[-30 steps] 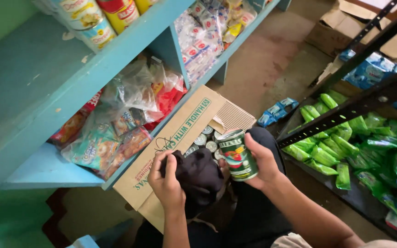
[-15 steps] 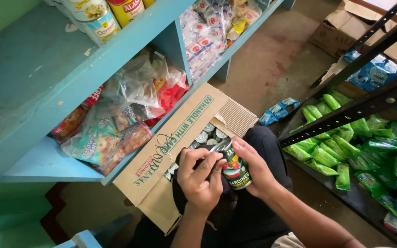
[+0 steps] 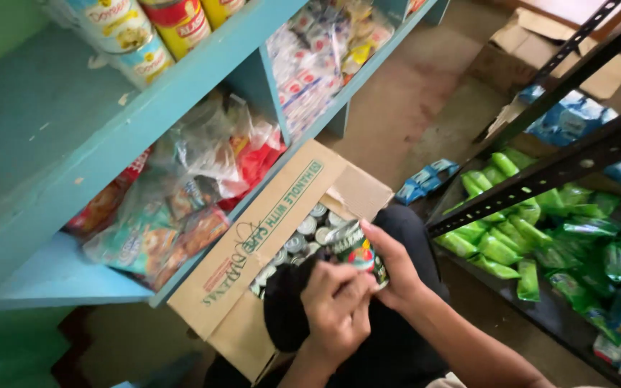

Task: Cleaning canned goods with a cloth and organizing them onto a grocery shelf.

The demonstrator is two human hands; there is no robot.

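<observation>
My right hand [image 3: 391, 269] grips a green-labelled tin can [image 3: 357, 249] just above an open cardboard box [image 3: 253, 248] that holds several tins with silver tops. My left hand [image 3: 337, 309] is closed on a dark cloth [image 3: 289, 302] and presses it against the can's near side. The box sits on the floor in front of my dark-trousered knee, under the edge of a blue shelf.
A blue wooden shelf unit [image 3: 73, 165] at left carries bagged snacks [image 3: 159, 208] below and cans [image 3: 145, 32] above. At right a black metal rack [image 3: 562, 165] holds green sachets [image 3: 512, 244]. Blue packets [image 3: 422, 179] and another carton [image 3: 540, 50] lie on the floor.
My left hand with the cloth has come up from my lap onto the can. The right hand has lowered the can closer to the box.
</observation>
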